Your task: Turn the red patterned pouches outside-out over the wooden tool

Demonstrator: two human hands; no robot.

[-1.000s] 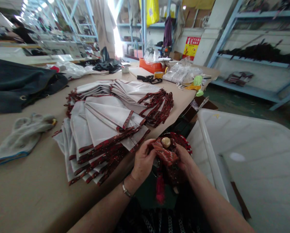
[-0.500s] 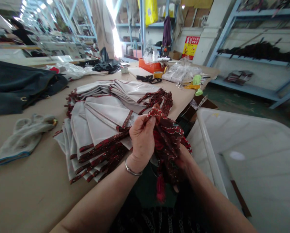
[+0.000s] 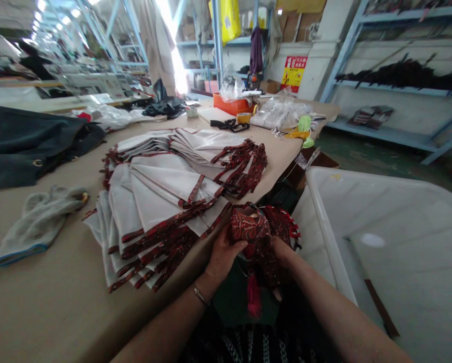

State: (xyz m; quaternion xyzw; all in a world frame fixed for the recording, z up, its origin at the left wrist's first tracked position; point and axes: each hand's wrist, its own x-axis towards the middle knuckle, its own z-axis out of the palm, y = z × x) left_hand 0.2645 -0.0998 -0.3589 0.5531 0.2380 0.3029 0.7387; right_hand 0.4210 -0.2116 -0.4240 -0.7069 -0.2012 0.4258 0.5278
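Note:
Over the table's front edge, my left hand (image 3: 222,254) is closed on a dark red patterned cloth (image 3: 250,226), its thumb along the near side. My right hand (image 3: 281,250) grips the same bunched cloth farther right; its fingers are partly hidden in the folds. A pinkish-red tassel (image 3: 253,295) hangs below the cloth. Just left of my hands, a fanned pile of light-grey folded cloth pieces (image 3: 153,184) with dark red patterned borders lies on the table. A strip of patterned edge runs from the pile towards the cloth I hold.
A grey work glove (image 3: 40,222) lies on the brown table (image 3: 33,312) at left, near dark cloth (image 3: 25,146). Close on my right stands a large white bin (image 3: 320,227). Farther back are an orange box (image 3: 233,105), yellow tape (image 3: 243,118), plastic bags (image 3: 282,111) and yellow-handled scissors (image 3: 297,134).
My left hand has moved down from its raised pinch at the cloth's upper edge and now holds it lower. The cloth's top has dropped and folded over; my right hand stays about in place.

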